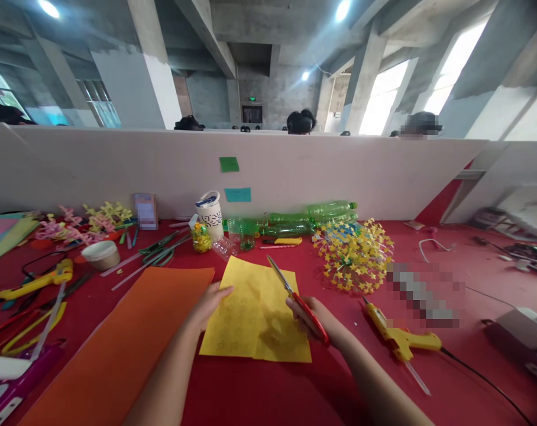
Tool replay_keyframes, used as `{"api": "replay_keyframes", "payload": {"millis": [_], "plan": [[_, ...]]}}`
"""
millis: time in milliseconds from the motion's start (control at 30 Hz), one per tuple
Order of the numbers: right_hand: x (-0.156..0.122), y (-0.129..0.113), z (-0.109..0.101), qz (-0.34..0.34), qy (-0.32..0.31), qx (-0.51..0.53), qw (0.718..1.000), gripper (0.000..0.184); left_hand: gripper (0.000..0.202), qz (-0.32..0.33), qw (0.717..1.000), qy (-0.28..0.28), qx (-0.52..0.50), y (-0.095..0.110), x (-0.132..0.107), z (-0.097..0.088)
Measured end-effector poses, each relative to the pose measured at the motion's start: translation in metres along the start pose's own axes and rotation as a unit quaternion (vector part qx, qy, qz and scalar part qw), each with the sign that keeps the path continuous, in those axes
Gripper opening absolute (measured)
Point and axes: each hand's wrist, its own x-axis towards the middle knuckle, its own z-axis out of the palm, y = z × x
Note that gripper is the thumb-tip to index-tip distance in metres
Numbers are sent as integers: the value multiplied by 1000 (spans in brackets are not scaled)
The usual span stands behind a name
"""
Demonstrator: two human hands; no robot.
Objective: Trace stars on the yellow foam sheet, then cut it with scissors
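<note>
A creased sheet of yellow paper (246, 313) with faint markings is in front of me. My left hand (212, 305) grips its left edge, thumb on top and the other fingers hidden beneath. In my right hand (313, 316) is a pair of red-handled scissors (310, 319), its blades pointing up and left over the paper's upper right part. The blades look closed together. Left of the yellow sheet, partly under my left forearm, lies a large orange sheet (130, 331) on the red table (246, 396).
A yellow glue gun (397, 337) with its cord and a bunch of yellow paper stars (352, 257) are on the right. Green plastic bottles (290, 229), a yellow cutter knife (288, 241) and a white cup (210, 216) stand or lie before the white partition (295, 171). Tools crowd the left.
</note>
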Motion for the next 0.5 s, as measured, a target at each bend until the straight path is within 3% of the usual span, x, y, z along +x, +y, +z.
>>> {"api": "replay_keyframes", "payload": {"millis": [100,267,500], "plan": [[-4,4,-1,3,-43,55,998,47,28,-2,1000,0,-25,-1,3,3],[-12,2,0,9,-87,41,995,47,23,-16,997,-18,-72,1,-1,13],[-20,-9,0,-8,-44,40,998,49,20,-45,995,3,-85,3,-4,19]]}}
